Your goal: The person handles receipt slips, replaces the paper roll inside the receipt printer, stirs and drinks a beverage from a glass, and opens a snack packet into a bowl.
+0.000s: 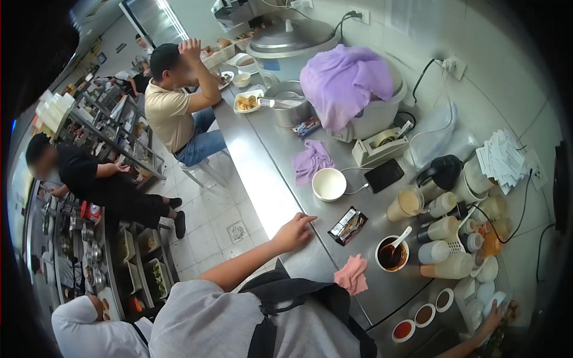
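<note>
My left hand (pixel 293 232) rests on the metal table (pixel 268 173) near its front edge, index finger stretched out, holding nothing. Just beyond the fingertips lies a dark printed packet (pixel 347 226), not touched. A white bowl (pixel 329 184) stands above it, and a cup of dark sauce (pixel 391 256) with a white spoon is to its right. At the lower right, my right hand (pixel 492 317) is closed around something pale beside white containers (pixel 476 311); what it grips is unclear.
A pink cloth (pixel 352 274) lies near the front edge. Sauce bottles (pixel 441 230), a phone (pixel 384 175) and a large pot (pixel 290 37) line the wall side. Three small sauce cups (pixel 424 315) sit at the lower right. One person (pixel 173 107) sits at the table; another stands by shelves.
</note>
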`<state>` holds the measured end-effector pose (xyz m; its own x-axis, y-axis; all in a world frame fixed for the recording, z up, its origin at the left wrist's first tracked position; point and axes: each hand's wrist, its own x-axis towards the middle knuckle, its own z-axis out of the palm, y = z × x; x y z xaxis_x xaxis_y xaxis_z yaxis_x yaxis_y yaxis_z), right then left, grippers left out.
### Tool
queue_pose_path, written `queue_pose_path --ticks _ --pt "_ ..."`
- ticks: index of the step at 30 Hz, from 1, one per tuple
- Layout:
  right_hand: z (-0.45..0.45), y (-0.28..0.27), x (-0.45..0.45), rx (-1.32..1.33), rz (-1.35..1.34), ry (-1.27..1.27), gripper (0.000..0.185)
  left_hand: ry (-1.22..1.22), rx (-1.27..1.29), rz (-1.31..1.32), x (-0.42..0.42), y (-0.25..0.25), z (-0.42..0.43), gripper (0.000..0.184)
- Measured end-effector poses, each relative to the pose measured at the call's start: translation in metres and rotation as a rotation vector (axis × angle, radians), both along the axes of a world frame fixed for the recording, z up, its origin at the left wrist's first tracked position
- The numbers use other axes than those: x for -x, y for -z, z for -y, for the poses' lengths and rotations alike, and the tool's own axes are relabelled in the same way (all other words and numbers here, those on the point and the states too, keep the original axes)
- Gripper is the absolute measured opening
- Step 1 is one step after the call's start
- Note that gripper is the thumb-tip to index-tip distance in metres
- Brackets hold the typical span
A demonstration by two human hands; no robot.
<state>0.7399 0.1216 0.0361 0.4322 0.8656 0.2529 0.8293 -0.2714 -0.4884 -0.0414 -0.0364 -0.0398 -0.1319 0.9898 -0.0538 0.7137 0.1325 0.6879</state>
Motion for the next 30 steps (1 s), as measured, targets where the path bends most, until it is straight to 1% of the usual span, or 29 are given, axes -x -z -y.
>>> queue_pose_path --ticks 3,5,6,7,8,9,10,11,12,13,14,16,17,18,19,20,21,22,24,26,27,28,29,30 --pt "0.081 -0.06 0.087 0.167 -0.206 -0.211 0.029 -0.015 0.074 0.064 0.009 0.003 0.014 0.049" --pt "0.125 -0.064 0.15 0.106 -0.442 -0.389 0.022 0.052 -0.066 0.01 0.002 -0.006 0.017 0.048" --pt "0.143 -0.088 0.211 0.252 -0.285 -0.481 0.019 0.098 -0.132 -0.013 -0.004 -0.008 0.016 0.048" --pt "0.154 -0.108 0.29 0.298 -0.388 -0.577 0.017 0.178 -0.259 -0.026 -0.009 -0.001 0.01 0.049" --pt "0.158 -0.105 0.337 0.353 -0.36 -0.7 0.015 0.199 -0.287 -0.003 -0.015 -0.007 0.002 0.045" --pt "0.163 -0.102 0.391 0.439 -0.302 -0.708 0.017 0.235 -0.305 0.027 -0.021 -0.012 -0.005 0.041" --pt "0.17 -0.076 0.425 0.334 -0.151 -0.829 0.019 0.291 -0.313 0.067 -0.026 -0.016 -0.006 0.037" --pt "0.168 -0.046 0.451 0.274 -0.063 -0.971 0.02 0.322 -0.316 0.111 -0.025 -0.016 -0.005 0.03" --pt "0.168 -0.02 0.479 0.201 -0.194 -0.96 0.017 0.352 -0.316 0.153 -0.024 -0.015 -0.006 0.024" --pt "0.167 0.008 0.496 0.165 -0.094 -0.906 0.016 0.378 -0.323 0.194 -0.025 -0.013 -0.005 0.019" --pt "0.165 0.018 0.511 0.161 -0.007 -0.889 0.012 0.355 -0.333 0.192 -0.025 -0.029 0.001 0.011" --pt "0.15 0.052 0.528 0.462 0.257 -0.91 0.011 0.374 -0.212 0.177 -0.012 -0.024 0.013 0.017" --pt "0.151 0.098 0.535 0.509 0.1 -0.749 0.008 0.385 -0.138 0.134 -0.005 -0.021 0.021 0.022" --pt "0.15 0.098 0.543 0.345 0.199 -0.725 0.007 0.41 -0.091 0.084 0.001 -0.012 0.023 0.026" --pt "0.148 0.097 0.551 0.183 0.302 -0.682 0.006 0.441 -0.084 0.038 0.009 0.008 0.024 0.034" --pt "0.145 0.079 0.557 0.216 0.459 -0.756 0.01 0.465 0.1 0.195 0.016 0.0 0.027 0.033" --pt "0.133 0.113 0.56 0.161 0.56 -0.742 0.012 0.516 0.068 0.242 0.024 0.013 0.027 0.031" --pt "0.139 0.087 0.575 0.189 0.545 -0.626 0.011 0.457 0.053 0.407 0.027 0.013 0.035 0.03" --pt "0.135 0.09 0.592 0.076 0.46 -0.729 0.01 0.43 0.175 0.524 0.04 0.007 0.041 0.03" --pt "0.127 0.094 0.603 0.043 0.416 -0.739 0.01 0.399 0.269 0.57 0.053 0.003 0.044 0.03" --pt "0.122 0.097 0.609 0.087 0.424 -0.711 0.01 0.386 0.318 0.594 0.058 0.007 0.043 0.031" --pt "0.117 0.098 0.612 0.131 0.434 -0.674 0.01 0.363 0.438 0.728 0.064 0.026 0.041 0.033" --pt "0.112 0.101 0.612 0.175 0.443 -0.64 0.01 0.401 0.494 0.778 0.061 0.016 0.045 0.036" --pt "0.106 0.105 0.611 0.154 0.428 -0.64 0.011 0.437 0.553 0.826 0.056 0.003 0.049 0.039"
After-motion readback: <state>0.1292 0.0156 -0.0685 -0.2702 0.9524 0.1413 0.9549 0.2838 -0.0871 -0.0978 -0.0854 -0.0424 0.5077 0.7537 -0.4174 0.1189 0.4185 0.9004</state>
